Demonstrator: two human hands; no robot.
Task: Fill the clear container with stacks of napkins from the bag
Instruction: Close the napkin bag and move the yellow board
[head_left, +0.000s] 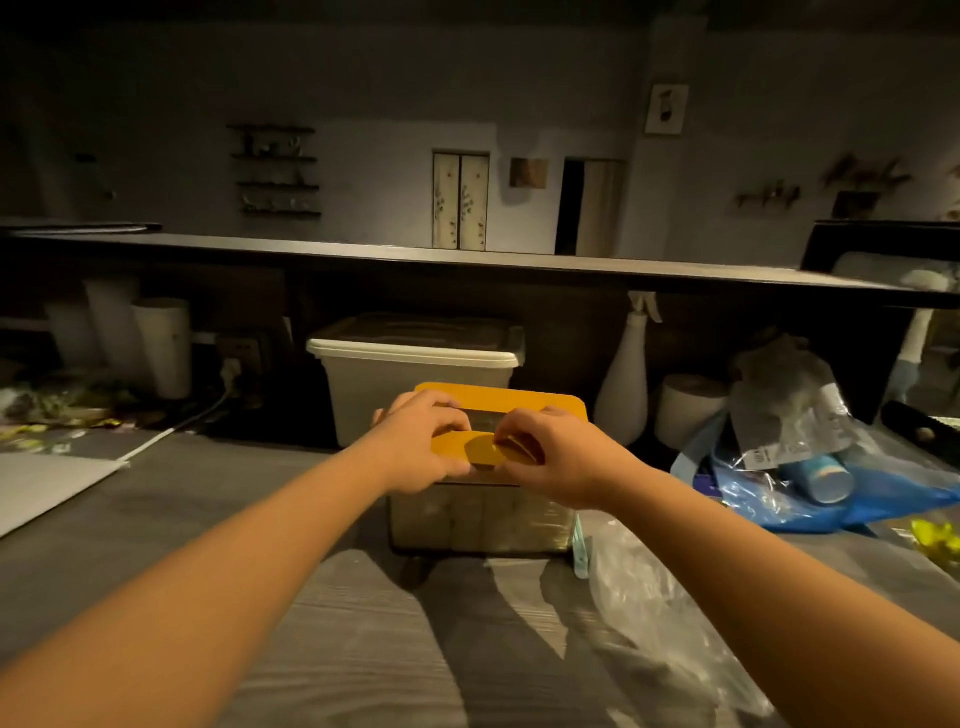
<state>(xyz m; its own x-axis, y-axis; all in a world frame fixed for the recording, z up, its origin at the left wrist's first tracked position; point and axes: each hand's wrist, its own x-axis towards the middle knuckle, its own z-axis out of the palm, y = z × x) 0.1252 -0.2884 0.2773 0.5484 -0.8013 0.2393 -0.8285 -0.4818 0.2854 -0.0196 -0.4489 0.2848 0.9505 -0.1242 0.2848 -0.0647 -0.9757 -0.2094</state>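
Observation:
A clear container (480, 522) stands mid-counter, with stacks of pale napkins showing through its front wall. On top of it lies a yellow lid (511, 402) with a slot in its middle. My left hand (423, 441) grips the lid's near left edge, fingers over the slot. My right hand (550, 454) pinches the lid's near edge at the centre-right. A crumpled clear plastic bag (644, 597) lies flat on the counter just right of the container and looks empty.
Behind the container stands a lidded white tub (415, 374). To the right are a white vase (623, 389), a paper roll (685, 405) and a pile of blue and clear bags with a cup (815, 473). A raised bar shelf (467, 260) overhangs the back.

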